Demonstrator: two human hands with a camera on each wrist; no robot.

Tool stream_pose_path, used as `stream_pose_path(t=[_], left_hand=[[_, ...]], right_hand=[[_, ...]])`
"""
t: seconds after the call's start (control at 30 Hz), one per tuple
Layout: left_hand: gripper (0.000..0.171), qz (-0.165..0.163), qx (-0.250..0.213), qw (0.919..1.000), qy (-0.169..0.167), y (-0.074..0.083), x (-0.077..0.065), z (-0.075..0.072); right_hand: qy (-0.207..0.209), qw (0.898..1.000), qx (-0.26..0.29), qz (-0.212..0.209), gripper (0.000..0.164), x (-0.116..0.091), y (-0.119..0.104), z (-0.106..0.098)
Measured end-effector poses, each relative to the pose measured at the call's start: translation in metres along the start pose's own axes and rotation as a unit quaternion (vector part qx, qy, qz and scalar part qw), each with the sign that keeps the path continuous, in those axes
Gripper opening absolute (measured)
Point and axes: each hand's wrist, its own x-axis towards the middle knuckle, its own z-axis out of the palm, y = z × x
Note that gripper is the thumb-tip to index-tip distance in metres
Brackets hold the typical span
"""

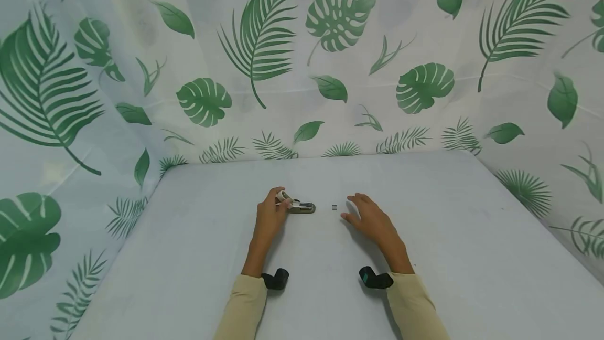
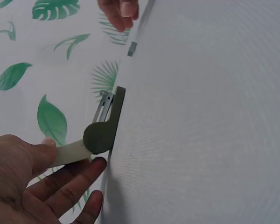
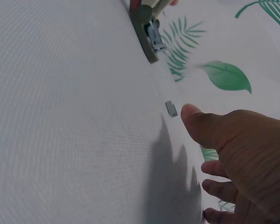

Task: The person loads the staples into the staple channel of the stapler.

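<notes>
A small stapler (image 1: 303, 207) with an olive-green base lies on the white table, its cream top arm swung up and back so the metal staple channel shows. My left hand (image 1: 271, 218) pinches that raised cream arm (image 2: 71, 154) between thumb and fingers. To the right of the stapler lies a short grey strip of staples (image 3: 171, 108), flat on the table. Just right of the strip hovers my right hand (image 1: 373, 220), its fingers spread loosely and holding nothing. In the right wrist view, the thumb tip is close beside the strip.
A white table (image 1: 189, 256) spreads out under both hands. Behind it and along its sides hangs a white cloth printed with green leaves (image 1: 255, 41). Black wrist-worn devices (image 1: 375, 278) sit at the cuffs of both beige sleeves (image 1: 243, 306).
</notes>
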Motion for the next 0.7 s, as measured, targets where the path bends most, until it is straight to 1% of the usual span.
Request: stream_pose_path(t=[0.1,0.23,0.4,0.57,0.7], left_hand=[[0.035,-0.012,-0.030,0.9995,-0.004,0.000,0.000,0.000],[0.032,-0.025,-0.057,0.9976,-0.031,0.001,-0.001,-0.001],[0.031,-0.033,-0.089,0.9936,-0.061,0.002,-0.004,0.003],[0.031,-0.029,-0.107,0.9898,-0.090,0.008,-0.008,0.007],[0.031,-0.022,-0.108,0.9883,-0.106,0.013,-0.010,0.009]], right_hand=[[-0.002,1.000,-0.005,-0.005,0.055,0.000,0.000,0.001],[-0.005,1.000,-0.022,-0.012,0.055,-0.001,-0.001,0.002],[-0.014,0.999,-0.043,-0.017,0.058,0.000,-0.004,0.001],[-0.018,0.999,-0.048,-0.016,0.058,0.000,-0.005,0.002],[-0.017,0.999,-0.049,-0.016,0.057,0.001,-0.003,0.004]])
